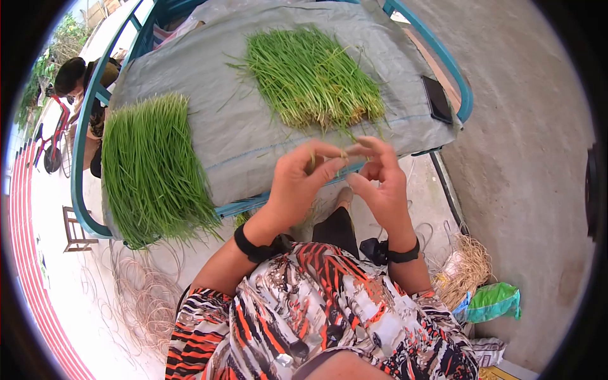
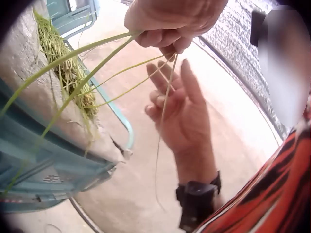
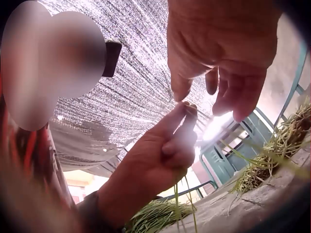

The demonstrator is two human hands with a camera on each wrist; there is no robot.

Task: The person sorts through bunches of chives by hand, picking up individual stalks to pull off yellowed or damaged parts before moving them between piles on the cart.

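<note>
My left hand (image 1: 297, 180) pinches a few thin green chive blades (image 2: 73, 58) between thumb and forefinger. Two broader blades stretch away to the left in the left wrist view, and finer strands hang below the fingertips. Facing it, my right hand (image 1: 384, 190) has its fingers apart and loosely bent, with the thumb tip right at the left fingertips in the right wrist view. One fine strand (image 2: 164, 119) passes in front of the right palm. Just beyond the hands lies a pile of chives (image 1: 310, 76), its pale cut ends toward me.
A second chive pile (image 1: 155, 168) lies at the left on the grey sheet (image 1: 221, 126) over a blue-framed cart (image 1: 82, 158). A phone (image 1: 437, 99) rests at the right edge. Another person (image 1: 79, 79) is beyond the left rail. Straw (image 1: 468, 269) and a green bag (image 1: 497, 301) lie lower right.
</note>
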